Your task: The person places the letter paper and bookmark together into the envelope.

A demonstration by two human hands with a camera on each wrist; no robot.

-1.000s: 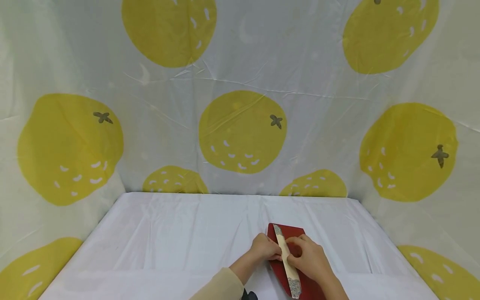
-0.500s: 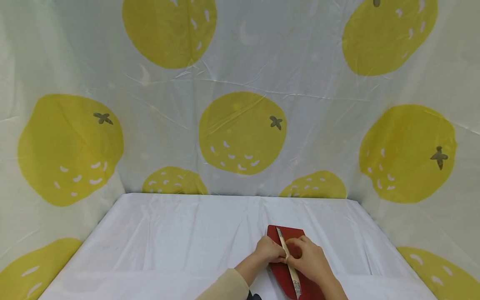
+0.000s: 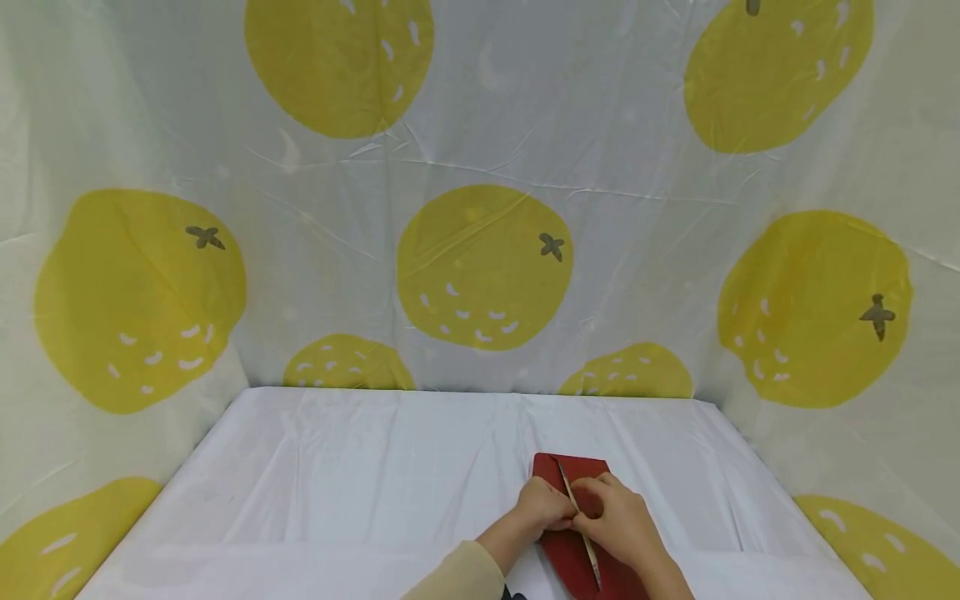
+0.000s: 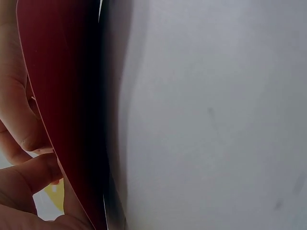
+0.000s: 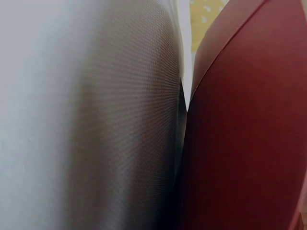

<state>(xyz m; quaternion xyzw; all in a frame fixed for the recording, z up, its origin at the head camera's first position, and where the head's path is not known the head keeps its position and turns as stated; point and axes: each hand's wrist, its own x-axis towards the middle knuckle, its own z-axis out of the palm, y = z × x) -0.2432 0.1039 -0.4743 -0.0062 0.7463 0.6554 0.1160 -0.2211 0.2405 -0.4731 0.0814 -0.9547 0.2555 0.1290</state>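
Observation:
In the head view a red envelope (image 3: 564,554) stands tilted lengthwise at the right of the table's near part. Along its opening shows the thin edge of a cream card (image 3: 567,487) with grey patterned ends; most of the card is hidden between the red sides. My left hand (image 3: 542,504) grips the envelope at the left of the opening, fingers curled. From the right, my right hand (image 3: 621,515) pinches it with thumb and index finger, the fingertips of both hands close together. The left wrist view has the red side (image 4: 57,96) with fingers (image 4: 36,175) at its edge.
White cloth covers the table (image 3: 337,483). Behind and beside it hangs a pale curtain (image 3: 637,275) printed with large yellow fruits. A small black object (image 3: 514,595) shows at the bottom edge, near my left sleeve (image 3: 465,575).
The card's visible strip has narrowed from a broad band to a thin line as it sank between the envelope's sides. My left hand has moved slightly right and nearer; my right hand has hardly moved.

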